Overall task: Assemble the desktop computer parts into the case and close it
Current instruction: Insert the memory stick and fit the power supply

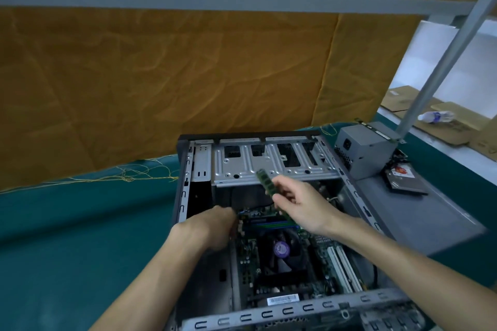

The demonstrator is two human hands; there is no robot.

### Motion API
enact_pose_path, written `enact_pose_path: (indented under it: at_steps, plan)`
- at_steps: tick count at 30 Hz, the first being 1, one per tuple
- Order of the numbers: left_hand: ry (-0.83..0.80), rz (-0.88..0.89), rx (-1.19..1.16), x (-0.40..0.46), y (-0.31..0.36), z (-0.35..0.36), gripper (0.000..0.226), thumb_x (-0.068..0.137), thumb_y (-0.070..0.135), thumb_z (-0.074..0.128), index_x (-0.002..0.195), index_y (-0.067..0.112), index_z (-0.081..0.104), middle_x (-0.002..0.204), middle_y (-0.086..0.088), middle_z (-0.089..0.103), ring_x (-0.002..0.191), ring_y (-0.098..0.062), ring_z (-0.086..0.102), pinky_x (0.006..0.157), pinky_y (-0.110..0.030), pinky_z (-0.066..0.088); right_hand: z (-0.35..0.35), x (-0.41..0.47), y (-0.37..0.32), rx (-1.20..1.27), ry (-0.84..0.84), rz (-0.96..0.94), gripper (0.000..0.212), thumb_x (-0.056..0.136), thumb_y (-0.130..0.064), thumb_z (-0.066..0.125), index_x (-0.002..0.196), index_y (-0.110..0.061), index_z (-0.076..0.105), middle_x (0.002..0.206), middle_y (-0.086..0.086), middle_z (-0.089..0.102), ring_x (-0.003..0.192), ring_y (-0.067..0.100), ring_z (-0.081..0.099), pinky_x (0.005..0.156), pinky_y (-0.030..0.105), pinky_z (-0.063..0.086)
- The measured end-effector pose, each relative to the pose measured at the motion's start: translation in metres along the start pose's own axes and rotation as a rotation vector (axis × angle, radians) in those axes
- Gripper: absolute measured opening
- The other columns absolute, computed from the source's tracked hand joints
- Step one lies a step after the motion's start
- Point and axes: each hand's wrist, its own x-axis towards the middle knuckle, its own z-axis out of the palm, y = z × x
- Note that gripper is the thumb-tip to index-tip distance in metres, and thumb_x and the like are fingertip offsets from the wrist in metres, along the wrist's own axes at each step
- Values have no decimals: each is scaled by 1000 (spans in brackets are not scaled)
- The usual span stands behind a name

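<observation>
An open grey computer case [185, 169] lies on its side on the green table. Inside it sits the motherboard [247, 255] with a black CPU fan [282, 248] and memory slots [271, 223] just beyond the fan. My right hand [298, 201] holds a green RAM stick [265, 180] tilted above the slots. My left hand [215, 226] reaches down to the left end of the slots, fingers curled and hidden from view. A silver drive cage [269, 164] spans the far end of the case.
A grey power supply [365, 148] stands right of the case, with a hard drive [406, 177] on the grey side panel [419, 217] beside it. A cardboard sheet [161, 75] forms the back wall. A metal frame post [441, 62] rises at the right; a water bottle [435, 116] lies behind.
</observation>
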Motion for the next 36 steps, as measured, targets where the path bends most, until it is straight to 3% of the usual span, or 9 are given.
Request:
enact_pose_path:
  at_steps: [1,3,7,11,22,32,36]
  plan:
    - [-76,-44,42,0,-3,2,23,94,13,52,115,14,63,116,-11,67,103,-31,69,86,-43,59,0,-1,1,-136,-45,-15,13,106,-26,51,114,-34,58,91,-1,69,81,22,65,76,39,52]
    - [-166,-85,84,0,-3,4,30,94,17,51,124,14,59,127,-11,62,112,-34,65,92,-46,57,0,0,3,-416,-101,-65,25,106,-33,47,131,-35,54,117,-10,67,100,12,64,86,34,51]
    - [-214,-63,103,2,1,7,41,93,23,53,134,18,56,136,-12,60,120,-35,62,98,-49,54,4,6,2,-672,-276,-42,36,107,-27,46,142,-26,55,134,-5,58,121,23,58,100,43,50]
    - [-255,-55,99,1,1,8,48,89,20,53,137,22,54,136,-10,60,121,-34,61,99,-48,54,8,18,6,-698,-379,17,37,106,-20,49,142,-24,56,143,3,56,131,28,54,105,44,46]
    - [-213,-11,48,4,1,8,43,97,29,52,139,22,55,140,-9,59,125,-29,59,98,-34,48,14,20,15,-601,-343,-15,38,104,-16,56,140,-27,60,144,3,58,135,24,52,108,45,46]
    - [-212,-5,70,1,5,4,46,100,34,51,144,21,51,145,-9,55,129,-28,56,104,-37,48,18,22,19,-582,-330,-23,38,104,-16,56,139,-28,61,135,1,59,130,24,54,103,41,48]
    - [-211,0,77,-1,8,3,47,103,37,50,147,21,48,148,-9,51,133,-28,52,107,-37,45,18,23,13,-625,-324,-18,36,102,-18,61,135,-30,65,122,-4,59,123,24,56,98,39,47]
